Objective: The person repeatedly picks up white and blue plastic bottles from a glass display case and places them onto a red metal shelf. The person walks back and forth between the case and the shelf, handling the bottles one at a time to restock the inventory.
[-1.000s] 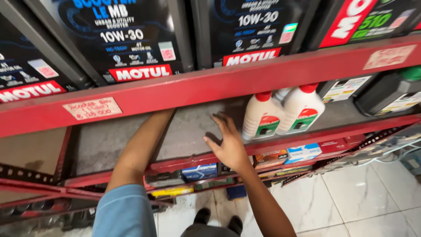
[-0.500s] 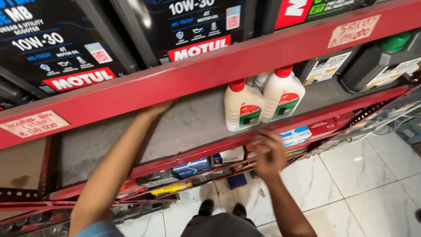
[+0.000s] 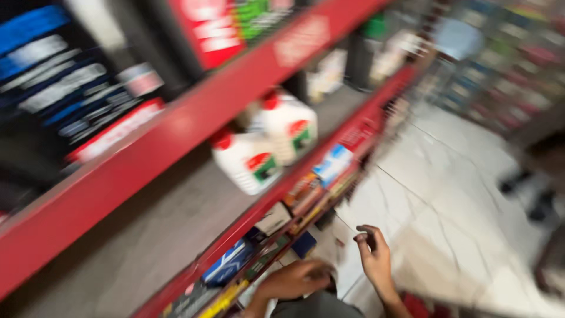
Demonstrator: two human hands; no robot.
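The picture is blurred by motion. My left hand (image 3: 297, 278) is low at the bottom middle, just below the edge of the lower red shelf (image 3: 329, 159), with the fingers curled; I cannot tell whether it holds anything. My right hand (image 3: 373, 252) hangs over the white floor tiles, fingers loosely curled, with no object visible in it. Two white jugs with red caps (image 3: 265, 147) stand on the grey shelf board above both hands, out of their reach. Small blue and orange packs (image 3: 294, 206) line the shelf under the jugs.
A red upper shelf beam (image 3: 176, 153) carries dark boxes (image 3: 70, 100) with blue and white print. White tiled floor (image 3: 447, 194) spreads to the right. More stocked shelving (image 3: 500, 65) stands at the far right, and a dark shape (image 3: 541, 194) sits on the floor there.
My left arm has come out of the grey shelf and dropped to the shelf's lower edge. My right hand has lowered toward the floor. The view has swung to the right.
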